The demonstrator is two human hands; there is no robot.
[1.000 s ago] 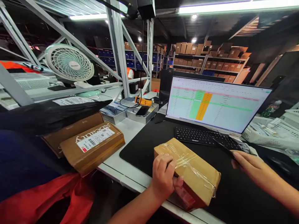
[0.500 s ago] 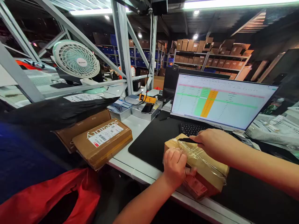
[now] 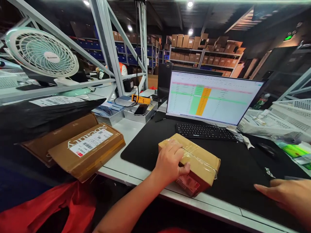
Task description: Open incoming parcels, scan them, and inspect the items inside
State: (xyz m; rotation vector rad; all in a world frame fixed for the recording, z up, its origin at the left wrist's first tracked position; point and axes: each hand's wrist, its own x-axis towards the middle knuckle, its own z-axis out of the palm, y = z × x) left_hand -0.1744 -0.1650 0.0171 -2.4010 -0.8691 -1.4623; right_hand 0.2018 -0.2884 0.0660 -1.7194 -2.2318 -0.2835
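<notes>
A brown cardboard box (image 3: 202, 161) wrapped in clear tape lies tilted on the black desk mat (image 3: 233, 176), near the table's front edge, with a red label on its near side. My left hand (image 3: 170, 161) is closed over the box's near left corner, thumb on its side. My right hand (image 3: 286, 195) rests low on the mat at the lower right, well clear of the box. Its fingers are pressed together, and what they hold, if anything, is hidden.
A keyboard (image 3: 205, 132) and a monitor (image 3: 211, 98) showing a spreadsheet stand behind the box; a mouse (image 3: 267, 149) lies to the right. On the left are two labelled cardboard parcels (image 3: 87, 150), a black poly bag (image 3: 43, 113), a fan (image 3: 41, 55) and metal trays (image 3: 138, 113).
My right hand, which held a slim black tool on the box's top, has drawn back to the lower right. My left hand stays on the box. The view has shifted right.
</notes>
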